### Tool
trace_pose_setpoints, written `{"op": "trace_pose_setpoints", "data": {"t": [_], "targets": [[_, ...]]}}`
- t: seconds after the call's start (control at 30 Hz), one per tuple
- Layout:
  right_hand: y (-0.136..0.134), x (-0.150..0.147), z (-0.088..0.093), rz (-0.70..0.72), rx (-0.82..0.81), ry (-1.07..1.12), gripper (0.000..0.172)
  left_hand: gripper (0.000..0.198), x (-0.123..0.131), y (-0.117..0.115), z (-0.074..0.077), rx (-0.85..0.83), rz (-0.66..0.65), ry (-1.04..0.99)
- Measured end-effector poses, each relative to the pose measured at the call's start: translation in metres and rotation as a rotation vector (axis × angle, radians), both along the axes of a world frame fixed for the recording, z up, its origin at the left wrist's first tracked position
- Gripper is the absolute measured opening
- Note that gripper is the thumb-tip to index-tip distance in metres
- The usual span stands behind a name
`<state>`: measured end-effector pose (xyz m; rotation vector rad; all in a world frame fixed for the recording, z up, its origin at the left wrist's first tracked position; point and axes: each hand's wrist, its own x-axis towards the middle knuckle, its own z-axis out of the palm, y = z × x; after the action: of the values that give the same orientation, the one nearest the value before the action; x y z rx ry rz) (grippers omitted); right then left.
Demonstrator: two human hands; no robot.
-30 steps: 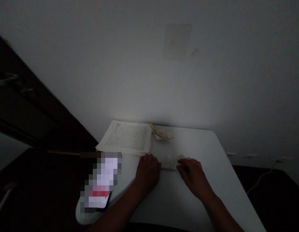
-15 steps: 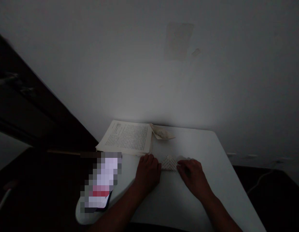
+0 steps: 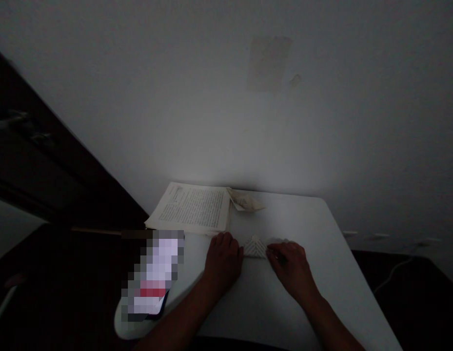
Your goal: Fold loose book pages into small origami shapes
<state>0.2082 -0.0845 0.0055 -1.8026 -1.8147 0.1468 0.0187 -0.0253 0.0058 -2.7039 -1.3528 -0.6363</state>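
A small piece of folded printed paper [image 3: 254,247], peaked in the middle like a low triangle, lies on the white table between my hands. My left hand [image 3: 223,258] is closed, knuckles up, over the paper's left end, and its thumb is against that end. At the right corner, my right hand [image 3: 290,265] holds the paper in a pinch between thumb and fingertips. Its other fingers are curled. Both ends of the paper are partly hidden by my fingers.
An open book [image 3: 193,207] lies at the back left of the table [image 3: 303,214]. Beside it sits a folded paper boat [image 3: 247,201]. A phone [image 3: 155,275] with a blurred screen rests at the left edge. Behind stands a wall [image 3: 211,107].
My right hand has shifted very slightly left, closer on the paper's right corner. My left hand, the book, the paper boat and the phone look nearly the same.
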Motion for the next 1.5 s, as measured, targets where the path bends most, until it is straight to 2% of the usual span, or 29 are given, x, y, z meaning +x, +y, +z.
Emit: {"op": "trace_pose_setpoints", "data": {"t": [0.4,0.87,1.07,1.5], "targets": [[0.001,-0.002,0.003,-0.024,-0.042,-0.031,0.020,0.018,0.001,-0.001,0.001,-0.004,0.018,0.106],[0.002,-0.006,0.008,-0.022,-0.084,-0.090,0.021,0.018,0.002,-0.003,0.000,-0.011,0.045,0.133],[0.002,-0.006,0.008,-0.006,-0.069,-0.109,0.022,0.019,0.003,-0.003,0.001,-0.015,0.056,0.138],[-0.002,-0.014,0.005,-0.080,-0.029,-0.151,0.026,0.018,0.005,-0.004,0.004,-0.003,0.071,0.143]]}}
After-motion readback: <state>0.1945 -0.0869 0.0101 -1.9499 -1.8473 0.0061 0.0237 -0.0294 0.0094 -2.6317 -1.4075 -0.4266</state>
